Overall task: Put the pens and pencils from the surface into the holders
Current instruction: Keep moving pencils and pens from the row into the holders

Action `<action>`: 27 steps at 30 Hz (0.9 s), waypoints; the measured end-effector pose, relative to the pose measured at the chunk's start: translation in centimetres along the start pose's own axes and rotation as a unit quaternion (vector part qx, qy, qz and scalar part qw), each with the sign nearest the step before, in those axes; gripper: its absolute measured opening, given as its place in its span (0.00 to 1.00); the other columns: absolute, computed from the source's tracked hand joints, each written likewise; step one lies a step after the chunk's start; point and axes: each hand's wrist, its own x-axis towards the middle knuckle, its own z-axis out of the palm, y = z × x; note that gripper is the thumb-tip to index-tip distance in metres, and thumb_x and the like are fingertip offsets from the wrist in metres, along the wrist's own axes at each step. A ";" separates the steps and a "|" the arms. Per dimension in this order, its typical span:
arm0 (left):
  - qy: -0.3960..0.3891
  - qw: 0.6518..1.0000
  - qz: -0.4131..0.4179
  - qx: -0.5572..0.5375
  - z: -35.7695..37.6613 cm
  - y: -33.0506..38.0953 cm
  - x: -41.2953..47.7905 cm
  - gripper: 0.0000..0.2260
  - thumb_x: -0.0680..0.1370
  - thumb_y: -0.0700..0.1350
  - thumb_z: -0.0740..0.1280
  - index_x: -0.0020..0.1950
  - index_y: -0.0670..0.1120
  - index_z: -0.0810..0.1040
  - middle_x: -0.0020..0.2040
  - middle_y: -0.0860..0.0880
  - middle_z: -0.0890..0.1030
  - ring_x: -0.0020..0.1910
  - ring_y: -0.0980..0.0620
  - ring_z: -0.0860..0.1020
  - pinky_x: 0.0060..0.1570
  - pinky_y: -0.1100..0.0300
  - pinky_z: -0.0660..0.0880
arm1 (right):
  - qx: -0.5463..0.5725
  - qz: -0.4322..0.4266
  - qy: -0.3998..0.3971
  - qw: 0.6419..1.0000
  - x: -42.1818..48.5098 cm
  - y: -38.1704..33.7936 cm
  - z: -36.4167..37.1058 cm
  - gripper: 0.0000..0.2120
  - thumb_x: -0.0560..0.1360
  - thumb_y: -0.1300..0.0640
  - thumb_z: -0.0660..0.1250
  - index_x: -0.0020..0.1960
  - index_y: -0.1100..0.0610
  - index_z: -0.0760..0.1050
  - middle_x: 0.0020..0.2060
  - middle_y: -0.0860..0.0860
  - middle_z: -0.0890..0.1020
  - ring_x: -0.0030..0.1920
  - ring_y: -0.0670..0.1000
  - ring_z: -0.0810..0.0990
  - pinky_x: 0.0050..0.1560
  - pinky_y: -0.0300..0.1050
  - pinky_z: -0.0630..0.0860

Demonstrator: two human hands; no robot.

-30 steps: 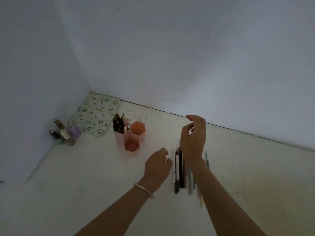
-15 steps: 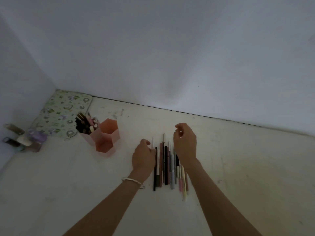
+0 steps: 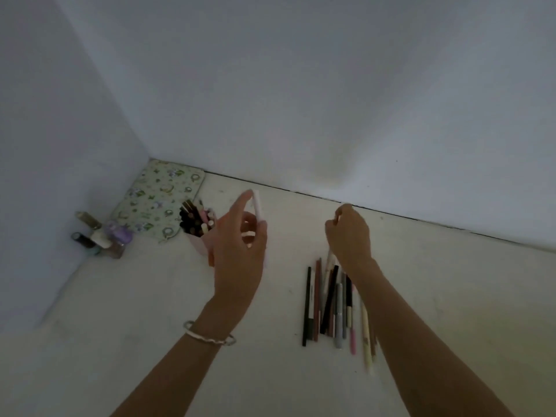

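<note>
Left hand (image 3: 240,251) is up in the air. Its fingers and thumb pinch a white pen (image 3: 257,206). The pen stands almost straight up and leans a little, with its top end above the fingers. A thin bracelet (image 3: 207,338) sits on that wrist.

Just behind and below this hand are the holders (image 3: 197,245). They stand on the worktop (image 3: 150,296). The pink one is already packed with pens. An orange one is mostly hidden by the hand, so I cannot see how full it is. The left hand is much nearer to the holders than the other hand is. I think the pen needs to go down and a little to the left to drop in, end first.

The right hand (image 3: 349,236) is off to the side, with its fingers curled in. I cannot tell if it pinches anything. It hangs over the far end of the pile of pens and pencils (image 3: 328,305). They lie flat on the worktop, side by side, and point from the person toward the wall (image 3: 301,100). This hand is the nearer one to them. Lots are left to put away.

In the corner, well away from the pile, are some small bottles (image 3: 99,236) and a flowery mat (image 3: 159,203).
</note>
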 end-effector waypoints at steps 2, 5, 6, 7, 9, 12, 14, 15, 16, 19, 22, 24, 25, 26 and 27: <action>0.085 0.996 0.036 -0.003 -3.2 0.0 1.6 0.26 0.79 0.38 0.66 0.75 0.54 0.65 0.52 0.50 0.77 0.46 0.55 0.80 0.44 0.67 0.79 | 0.077 -0.005 0.083 0.994 1.2 -1.8 -2.8 0.10 0.75 0.63 0.62 0.55 0.62 0.74 0.42 0.57 0.80 0.40 0.54 0.74 0.42 0.43 0.67; 0.158 0.986 0.058 0.001 -7.4 -0.9 3.3 0.26 0.79 0.39 0.65 0.75 0.54 0.64 0.61 0.47 0.76 0.51 0.51 0.80 0.46 0.68 0.79 | 0.225 -0.005 0.137 0.965 1.8 -5.0 -6.4 0.13 0.75 0.61 0.62 0.58 0.58 0.76 0.38 0.51 0.79 0.38 0.53 0.77 0.44 0.47 0.74; 0.162 0.985 0.052 0.000 -8.3 -1.3 3.5 0.25 0.79 0.38 0.65 0.74 0.54 0.65 0.63 0.46 0.75 0.52 0.50 0.80 0.46 0.68 0.79 | 0.267 -0.008 0.150 0.952 1.7 -6.0 -7.1 0.12 0.75 0.62 0.62 0.56 0.58 0.77 0.37 0.50 0.79 0.37 0.53 0.78 0.42 0.47 0.75; 0.161 0.986 0.045 0.007 -8.8 -1.9 3.6 0.24 0.79 0.38 0.65 0.74 0.53 0.66 0.63 0.46 0.75 0.53 0.49 0.80 0.46 0.68 0.79 | 0.301 -0.009 0.157 0.941 1.4 -6.9 -7.5 0.11 0.75 0.62 0.61 0.55 0.57 0.78 0.36 0.49 0.79 0.37 0.54 0.79 0.41 0.47 0.77; 0.153 0.987 0.044 0.024 -9.1 -2.9 3.6 0.23 0.80 0.38 0.64 0.73 0.53 0.66 0.62 0.49 0.74 0.54 0.48 0.80 0.47 0.68 0.79 | 0.355 -0.011 0.158 0.921 0.7 -8.4 -7.7 0.11 0.76 0.63 0.61 0.55 0.58 0.78 0.36 0.47 0.78 0.37 0.52 0.80 0.37 0.44 0.78; 0.138 0.988 0.069 0.030 -8.6 -3.9 3.7 0.21 0.81 0.40 0.63 0.72 0.55 0.66 0.59 0.53 0.72 0.54 0.49 0.79 0.50 0.63 0.80 | 0.383 -0.019 0.150 0.911 -0.6 -9.5 -7.1 0.11 0.77 0.63 0.61 0.57 0.59 0.77 0.35 0.44 0.77 0.35 0.50 0.80 0.34 0.39 0.77; 0.122 0.987 0.085 0.064 -8.2 -4.7 3.8 0.20 0.82 0.41 0.62 0.72 0.54 0.66 0.59 0.51 0.73 0.55 0.51 0.78 0.51 0.60 0.80 | 0.381 -0.032 0.145 0.913 -1.4 -9.6 -6.5 0.10 0.78 0.63 0.61 0.57 0.58 0.77 0.35 0.44 0.78 0.36 0.52 0.81 0.36 0.39 0.77; 0.111 0.986 0.086 0.087 -8.0 -5.1 3.8 0.19 0.82 0.41 0.61 0.73 0.53 0.66 0.60 0.50 0.73 0.55 0.52 0.78 0.52 0.60 0.80 | 0.382 -0.036 0.144 0.912 -1.7 -9.6 -6.2 0.10 0.78 0.63 0.61 0.57 0.58 0.77 0.35 0.44 0.78 0.37 0.54 0.81 0.36 0.38 0.76; 0.099 0.985 0.086 0.108 -7.8 -5.6 3.8 0.19 0.82 0.41 0.61 0.72 0.52 0.67 0.60 0.49 0.74 0.55 0.52 0.78 0.52 0.59 0.79 | 0.386 -0.038 0.144 0.911 -2.0 -9.5 -5.9 0.10 0.78 0.63 0.62 0.57 0.57 0.77 0.36 0.44 0.78 0.38 0.55 0.81 0.36 0.36 0.76; 0.076 0.965 0.127 0.216 -7.6 -6.8 3.2 0.14 0.80 0.39 0.65 0.66 0.45 0.77 0.59 0.45 0.78 0.59 0.46 0.77 0.59 0.52 0.75 | 0.405 -0.038 0.146 0.902 -2.7 -9.3 -5.3 0.10 0.78 0.63 0.62 0.58 0.56 0.76 0.38 0.45 0.78 0.41 0.58 0.81 0.37 0.34 0.77; 0.091 0.931 0.152 0.320 -7.9 -7.6 2.4 0.15 0.79 0.45 0.65 0.65 0.46 0.79 0.69 0.40 0.73 0.70 0.39 0.69 0.70 0.49 0.61 | 0.426 -0.041 0.160 0.890 -3.1 -9.8 -4.6 0.10 0.79 0.62 0.62 0.58 0.55 0.76 0.43 0.50 0.79 0.42 0.58 0.82 0.40 0.35 0.78; 0.119 0.936 0.142 0.300 -8.6 -7.4 2.0 0.22 0.80 0.50 0.61 0.73 0.45 0.71 0.74 0.38 0.67 0.74 0.40 0.64 0.74 0.56 0.53 | 0.417 -0.070 0.173 0.889 -3.3 -10.7 -3.6 0.10 0.79 0.62 0.62 0.60 0.55 0.75 0.47 0.53 0.80 0.43 0.57 0.82 0.43 0.39 0.79; 0.132 0.941 0.139 0.278 -9.0 -7.2 1.9 0.23 0.80 0.50 0.60 0.74 0.44 0.67 0.74 0.38 0.66 0.74 0.41 0.63 0.75 0.57 0.51 | 0.406 -0.094 0.178 0.891 -3.4 -11.2 -2.8 0.11 0.79 0.62 0.62 0.60 0.56 0.75 0.49 0.54 0.80 0.44 0.56 0.82 0.45 0.41 0.80; 0.139 0.947 0.134 0.256 -9.4 -7.0 1.9 0.23 0.80 0.49 0.59 0.74 0.43 0.66 0.73 0.38 0.66 0.74 0.42 0.63 0.75 0.56 0.51 | 0.392 -0.122 0.177 0.895 -3.5 -11.8 -2.0 0.11 0.80 0.62 0.61 0.61 0.57 0.75 0.50 0.54 0.79 0.45 0.55 0.82 0.46 0.42 0.80; 0.143 0.952 0.126 0.238 -9.7 -6.7 1.8 0.23 0.80 0.48 0.59 0.74 0.42 0.66 0.73 0.38 0.67 0.74 0.42 0.64 0.76 0.55 0.51 | 0.374 -0.150 0.170 0.899 -3.6 -12.5 -1.0 0.11 0.80 0.62 0.61 0.62 0.57 0.74 0.50 0.53 0.78 0.46 0.53 0.81 0.47 0.41 0.79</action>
